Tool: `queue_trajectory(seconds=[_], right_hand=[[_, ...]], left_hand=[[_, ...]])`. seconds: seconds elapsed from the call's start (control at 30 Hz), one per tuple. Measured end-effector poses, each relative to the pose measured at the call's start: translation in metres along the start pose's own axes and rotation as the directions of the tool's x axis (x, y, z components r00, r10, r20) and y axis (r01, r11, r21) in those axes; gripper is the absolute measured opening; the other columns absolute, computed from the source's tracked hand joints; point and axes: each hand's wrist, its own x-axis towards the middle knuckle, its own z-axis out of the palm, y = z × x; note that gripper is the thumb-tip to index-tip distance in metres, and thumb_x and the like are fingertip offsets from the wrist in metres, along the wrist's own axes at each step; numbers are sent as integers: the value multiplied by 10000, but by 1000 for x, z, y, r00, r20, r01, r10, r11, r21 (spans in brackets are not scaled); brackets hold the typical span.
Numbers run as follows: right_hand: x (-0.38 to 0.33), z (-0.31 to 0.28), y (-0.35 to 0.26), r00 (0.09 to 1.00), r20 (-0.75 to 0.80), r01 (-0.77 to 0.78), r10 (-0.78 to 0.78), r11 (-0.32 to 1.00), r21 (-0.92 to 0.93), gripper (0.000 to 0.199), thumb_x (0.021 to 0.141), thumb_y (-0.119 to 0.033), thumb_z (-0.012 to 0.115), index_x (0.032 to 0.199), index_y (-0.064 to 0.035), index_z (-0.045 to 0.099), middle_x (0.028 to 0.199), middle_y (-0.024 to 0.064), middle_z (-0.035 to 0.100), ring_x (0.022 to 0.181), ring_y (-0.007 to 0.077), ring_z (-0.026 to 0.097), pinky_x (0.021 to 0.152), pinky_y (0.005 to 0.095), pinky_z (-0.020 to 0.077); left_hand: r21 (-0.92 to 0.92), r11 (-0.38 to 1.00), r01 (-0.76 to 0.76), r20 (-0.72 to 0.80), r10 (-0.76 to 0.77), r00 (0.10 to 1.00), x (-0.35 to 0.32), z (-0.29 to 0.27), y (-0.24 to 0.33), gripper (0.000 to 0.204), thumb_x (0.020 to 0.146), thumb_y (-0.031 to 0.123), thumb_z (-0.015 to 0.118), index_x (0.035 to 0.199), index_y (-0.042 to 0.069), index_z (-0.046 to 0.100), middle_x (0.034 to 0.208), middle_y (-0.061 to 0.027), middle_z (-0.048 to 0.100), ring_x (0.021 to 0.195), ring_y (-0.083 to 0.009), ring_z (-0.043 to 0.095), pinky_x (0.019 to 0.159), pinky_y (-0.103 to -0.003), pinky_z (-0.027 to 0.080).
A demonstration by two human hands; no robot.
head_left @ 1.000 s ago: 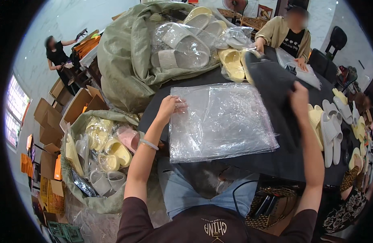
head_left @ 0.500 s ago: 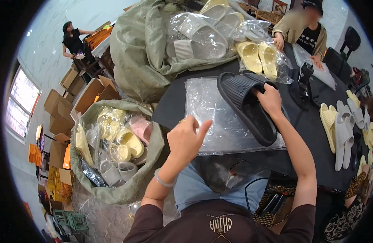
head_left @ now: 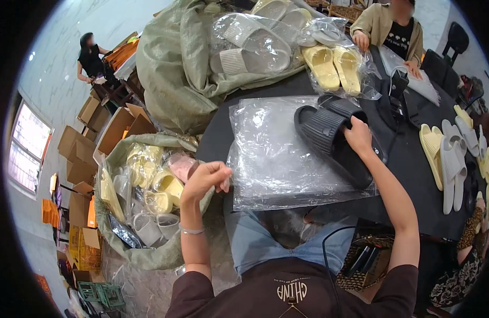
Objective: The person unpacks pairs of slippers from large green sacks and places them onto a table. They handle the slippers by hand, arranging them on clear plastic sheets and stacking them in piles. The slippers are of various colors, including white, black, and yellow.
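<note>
My right hand [head_left: 358, 137] grips a pair of black ribbed slippers [head_left: 320, 127] by the strap, its fingers hooked into the foot opening. The slippers rest over a stack of clear plastic bags [head_left: 271, 153] on the black table. My left hand [head_left: 206, 181] is closed, thumb and fingertips pressed together at the left edge of the bags. Whether a bag's edge is pinched between those fingertips cannot be made out.
To the left stands an open woven sack [head_left: 149, 259] of bagged slippers. A bigger green sack [head_left: 170, 69], bagged yellow slippers [head_left: 334, 69] and a co-worker [head_left: 387, 32] are beyond the table's far side. Loose slippers [head_left: 451, 164] line the right; cardboard boxes [head_left: 77, 164] stand far left.
My left hand has gone left and down, its raised thumb now folded against the fingers. The black slippers have shifted slightly right, still in my right hand.
</note>
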Motion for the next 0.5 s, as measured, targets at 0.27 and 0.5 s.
queue_trajectory(seconds=[0.27,0.5], right_hand=[[-3,3,3,999,-34,-29,28,999,-46,316,786,-282,670,859,6,561,885,238,636,901,435,587,742,511,457],[-3,3,4,996,-69,-48,48,999,6,300,779,-276,664,884,-10,572,915,240,633,931,446,573,765,509,453]], left_hand=[[212,977,-17,-52,28,998,-16,12,0,265,833,201,679,669,28,564,725,-46,608,626,-84,567,526,-212,454],[92,993,-67,-221,86,971,-13,27,-31,189,867,142,629,881,1,504,837,-75,592,714,-138,623,585,-227,495]])
